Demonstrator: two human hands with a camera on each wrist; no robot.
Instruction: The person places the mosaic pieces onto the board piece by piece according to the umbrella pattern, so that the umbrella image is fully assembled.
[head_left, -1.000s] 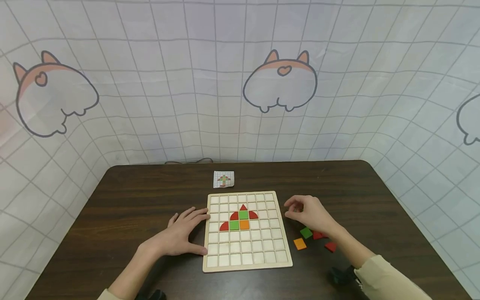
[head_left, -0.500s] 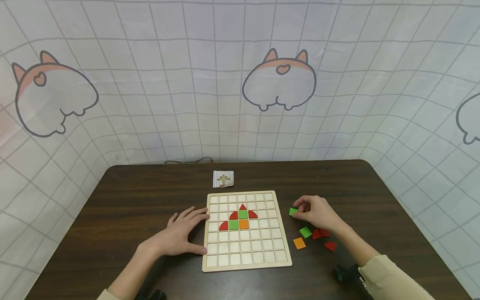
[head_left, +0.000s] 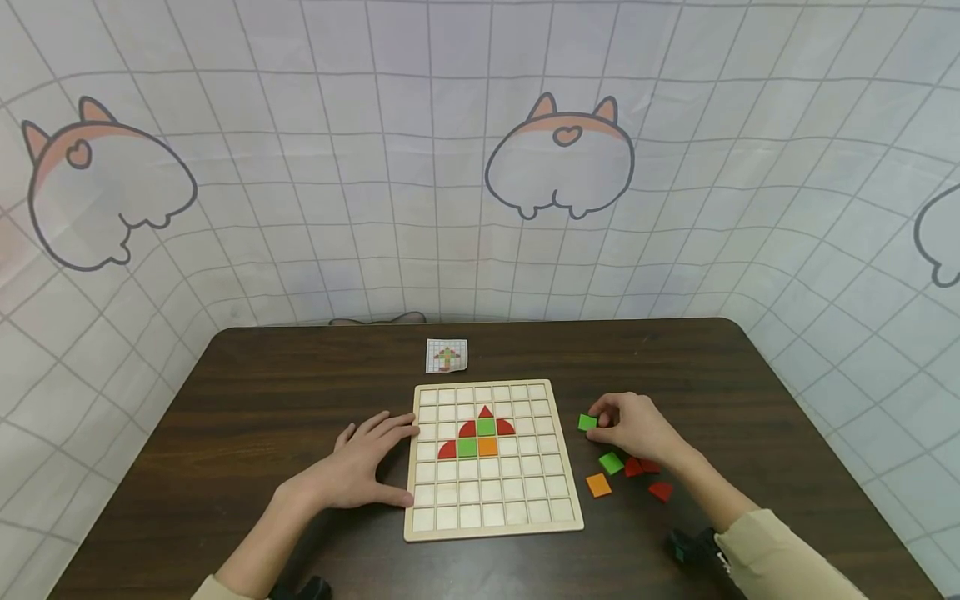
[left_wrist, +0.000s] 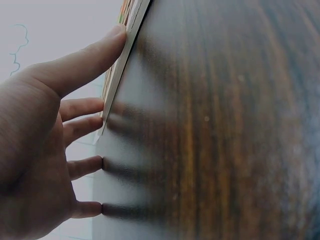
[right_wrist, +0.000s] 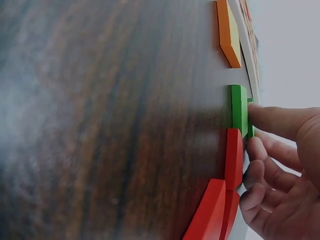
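Note:
A wooden grid board [head_left: 495,529] lies on the dark table, with red, green and orange tiles set in its upper middle. My left hand [head_left: 348,475] rests at the board's left edge, fingers spread; in the left wrist view the thumb [left_wrist: 95,57] touches the rim. To the right of the board my right hand [head_left: 637,427] pinches a green square tile [head_left: 587,422] between thumb and fingers, at or just above the table. Another green square tile [right_wrist: 239,110] lies nearer the wrist and partly hides the pinched one in the right wrist view.
Beside my right forearm lie an orange square tile [head_left: 598,485] and several red tiles [head_left: 661,492]. A small paper card [head_left: 447,357] printed with a coloured grid pattern lies behind the board. A cloth wall [head_left: 420,275] with a grid print rises behind the table.
My right hand has shifted slightly right, away from the board, and the green tile at its fingertips has come into sight. My left hand and the board stay in place.

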